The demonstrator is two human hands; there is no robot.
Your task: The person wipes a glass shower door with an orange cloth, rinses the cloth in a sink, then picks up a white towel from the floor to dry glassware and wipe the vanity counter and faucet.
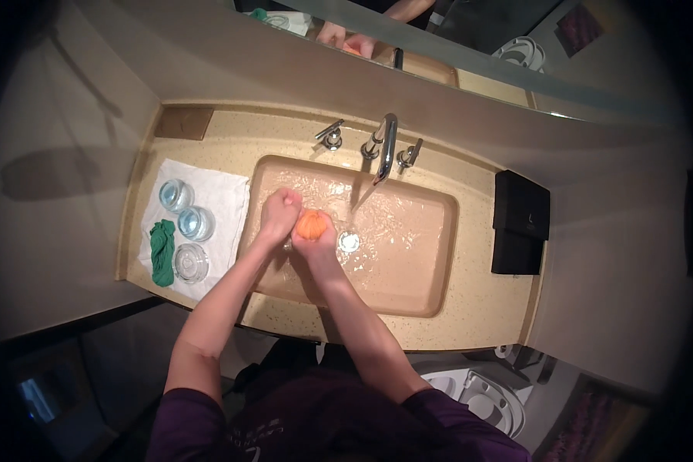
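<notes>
My right hand [317, 245] is wrapped around an orange bundled cloth [312, 224], its folds gathered into a ball that shows above the fingers. Just left of it, my left hand [281, 215] is curled into a fist, and no object shows in it. Both hands are over the left half of a beige rectangular sink [404, 289]. Rippling water covers the basin's bottom around a round metal drain [348, 241]. The chrome faucet [388, 147] reaches over the basin from behind, with a thin stream below its spout.
Left of the sink, a white towel [222, 190] carries two glass jars with bluish contents [176, 195], a clear glass dish [190, 263] and a twisted green cloth [162, 254]. Two chrome lever handles [330, 136] flank the faucet. A black box [520, 222] sits at the right, and a mirror [473, 86] rises behind.
</notes>
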